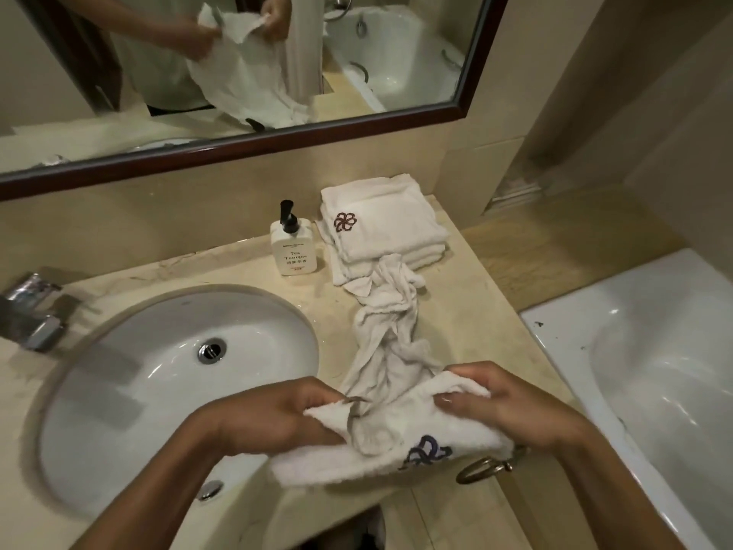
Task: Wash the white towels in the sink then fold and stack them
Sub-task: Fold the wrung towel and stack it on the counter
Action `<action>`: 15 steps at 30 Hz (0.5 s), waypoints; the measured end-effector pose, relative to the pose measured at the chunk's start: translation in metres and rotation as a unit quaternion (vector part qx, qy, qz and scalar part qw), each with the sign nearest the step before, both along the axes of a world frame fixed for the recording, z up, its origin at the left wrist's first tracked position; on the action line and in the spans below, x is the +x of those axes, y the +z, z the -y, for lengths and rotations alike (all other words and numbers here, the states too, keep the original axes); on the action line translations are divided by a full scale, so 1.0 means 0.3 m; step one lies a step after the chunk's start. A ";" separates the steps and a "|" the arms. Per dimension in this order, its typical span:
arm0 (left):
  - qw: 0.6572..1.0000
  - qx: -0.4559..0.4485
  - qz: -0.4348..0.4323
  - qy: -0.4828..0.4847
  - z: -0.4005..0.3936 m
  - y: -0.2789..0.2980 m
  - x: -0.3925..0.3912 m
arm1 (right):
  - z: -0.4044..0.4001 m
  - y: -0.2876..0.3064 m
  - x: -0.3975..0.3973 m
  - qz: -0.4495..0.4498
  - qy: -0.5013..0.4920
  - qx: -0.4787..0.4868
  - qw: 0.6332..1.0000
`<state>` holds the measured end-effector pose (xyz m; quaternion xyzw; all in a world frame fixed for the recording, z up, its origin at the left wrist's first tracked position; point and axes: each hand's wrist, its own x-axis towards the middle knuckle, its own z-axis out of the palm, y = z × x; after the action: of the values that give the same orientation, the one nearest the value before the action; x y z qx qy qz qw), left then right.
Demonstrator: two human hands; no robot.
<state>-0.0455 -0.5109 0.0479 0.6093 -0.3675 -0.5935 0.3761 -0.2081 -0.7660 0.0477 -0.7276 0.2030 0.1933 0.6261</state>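
Observation:
A wet, crumpled white towel (380, 351) stretches along the marble counter from the folded stack toward me. Its near end carries a dark blue flower emblem and hangs over the counter's front edge. My left hand (277, 414) pinches the towel's left corner. My right hand (503, 402) grips its right edge, thumb on top. At the back of the counter lies a stack of folded white towels (380, 220) with a maroon flower emblem on top. The oval white sink (119, 391) sits to the left and holds no towel.
A white pump bottle (292, 248) stands beside the folded stack. The chrome faucet (31, 311) is at the far left. A white bathtub (654, 371) lies to the right of the counter. A brass towel ring (488, 468) hangs below the counter edge. A framed mirror (396, 73) covers the wall.

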 end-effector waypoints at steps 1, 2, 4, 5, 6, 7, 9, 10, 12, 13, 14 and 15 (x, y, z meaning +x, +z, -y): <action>1.000 0.010 0.004 0.005 -0.002 -0.017 0.004 | 0.008 -0.006 -0.004 -0.019 -0.004 -0.004 1.000; 1.000 0.020 0.010 0.018 0.006 -0.035 0.004 | 0.016 -0.023 -0.005 -0.034 -0.003 -0.015 0.999; 0.996 0.033 0.040 0.073 0.038 -0.113 -0.004 | 0.017 -0.086 0.008 -0.014 -0.005 -0.056 0.998; 0.990 0.034 0.065 0.121 0.058 -0.178 -0.004 | 0.015 -0.133 0.025 0.007 -0.018 -0.089 0.996; 0.980 0.031 0.093 0.176 0.078 -0.240 -0.005 | 0.015 -0.186 0.038 0.027 -0.040 -0.128 0.991; 0.965 0.029 0.126 0.228 0.103 -0.301 -0.009 | 0.016 -0.237 0.050 0.041 -0.066 -0.165 0.983; 0.930 0.026 0.198 0.307 0.163 -0.378 -0.016 | 0.006 -0.289 0.090 0.088 -0.106 -0.207 0.969; 0.916 0.013 0.228 0.330 0.200 -0.405 -0.016 | 0.006 -0.305 0.116 0.109 -0.116 -0.214 0.964; 0.900 -0.036 0.289 0.325 0.256 -0.426 -0.004 | 0.013 -0.327 0.174 0.131 -0.112 -0.217 0.961; 0.904 -0.061 0.307 0.291 0.278 -0.431 -0.001 | 0.016 -0.338 0.202 0.133 -0.093 -0.216 0.963; 0.916 -0.068 0.316 0.239 0.296 -0.443 0.000 | 0.020 -0.357 0.225 0.126 -0.062 -0.221 0.965; 0.923 -0.046 0.336 0.182 0.315 -0.462 0.002 | 0.025 -0.384 0.243 0.109 -0.021 -0.239 0.965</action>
<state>-0.0448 -0.6054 -0.0908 0.8110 -0.3824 -0.2581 0.3597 -0.1353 -0.7736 -0.0676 -0.8685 0.1894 0.0454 0.4559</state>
